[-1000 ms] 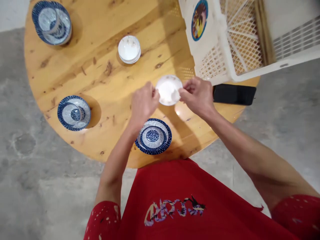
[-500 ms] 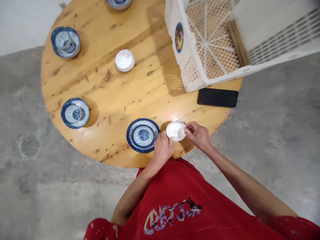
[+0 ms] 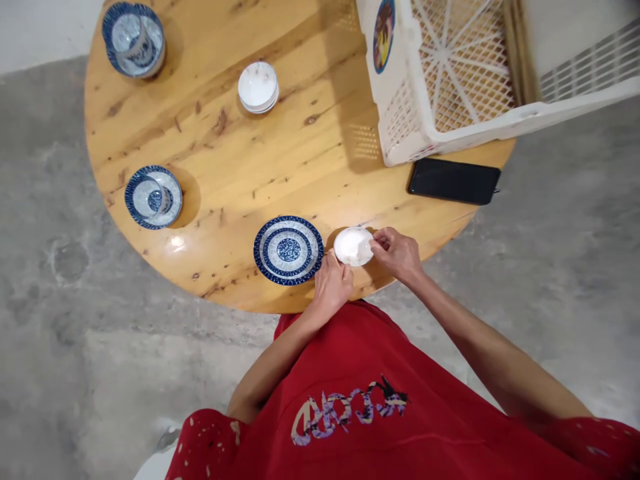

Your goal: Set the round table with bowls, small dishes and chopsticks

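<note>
White dish, shallow and round, sits between the person's two bare hands near the front edge of a round wooden table. Whether it rests on the wood or is held just above it cannot be told from overhead. The right hand pinches the dish's right rim between thumb and fingertips, the other fingers curled in. The left hand is at the dish's lower left edge with its fingers bent; whether it grips the rim or only touches it is unclear.

Just beside the left hand, on its outer side, a flat blue-and-white patterned plate lies on the table. Farther out to the left is a blue-rimmed dish with a cup-like bowl inside it. Beyond that, farther from both hands, stands a similar blue-and-white stack. Ahead of the left hand, well apart from it, is a short stack of small white bowls.

Beyond the right hand, a black smartphone lies flat, close to the corner of a white plastic crate with lattice sides. A red shirt covers the person's body behind the hands.
</note>
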Motion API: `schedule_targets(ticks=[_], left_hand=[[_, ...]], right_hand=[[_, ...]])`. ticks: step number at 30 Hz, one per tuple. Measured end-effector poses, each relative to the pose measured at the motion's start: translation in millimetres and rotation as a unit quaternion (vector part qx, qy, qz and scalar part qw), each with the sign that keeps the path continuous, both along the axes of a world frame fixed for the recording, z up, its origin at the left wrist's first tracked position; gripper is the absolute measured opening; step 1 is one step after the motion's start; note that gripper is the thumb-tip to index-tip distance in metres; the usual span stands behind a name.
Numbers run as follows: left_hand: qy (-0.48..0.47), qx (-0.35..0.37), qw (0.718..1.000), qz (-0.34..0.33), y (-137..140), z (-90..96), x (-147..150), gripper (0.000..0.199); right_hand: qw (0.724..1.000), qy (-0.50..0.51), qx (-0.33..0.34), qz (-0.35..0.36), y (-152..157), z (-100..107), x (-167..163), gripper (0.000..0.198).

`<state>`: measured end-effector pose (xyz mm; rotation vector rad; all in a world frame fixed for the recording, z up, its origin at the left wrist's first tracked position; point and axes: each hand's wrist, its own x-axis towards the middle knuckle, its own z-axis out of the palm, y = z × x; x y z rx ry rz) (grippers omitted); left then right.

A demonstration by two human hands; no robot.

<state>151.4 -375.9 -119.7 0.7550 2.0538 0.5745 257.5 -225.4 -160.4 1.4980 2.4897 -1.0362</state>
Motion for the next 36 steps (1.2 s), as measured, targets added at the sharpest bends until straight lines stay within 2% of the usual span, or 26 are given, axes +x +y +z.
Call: schedule_targets(ticks=[7, 15, 21, 29, 36], left_hand=[[-0.044, 0.038, 0.997, 0.043, -7.8, 0.2, 4.0, 0.041], [-0.072, 0.078, 0.991, 0.077, -9.3, -6.9, 6.4, 0.052], [-0.079, 0.090, 0.990, 0.073, -9.8, -6.1, 4.6, 0.046], [-0.077, 0.069, 0.993, 0.056, -12.6, -5.5, 4.3, 0.044], [-0.081, 0.093, 0.991, 0.059, -12.4, -10.3, 2.7, 0.044]], right_hand=[[1.000, 0.017, -0.005, 0.005, -1.7, -2.1, -3.8, 0.014], [1.000, 0.004, 0.019, 0.016, 3.7, -4.1, -13.8, 0.013], [0.999, -0.001, 0.020, 0.028, 3.7, -2.7, -12.5, 0.011], [0.999, -0.012, 0.009, 0.030, 2.5, -2.7, -8.6, 0.010], [0.999, 0.015, 0.034, 0.022, 3.7, -9.5, -10.5, 0.013]])
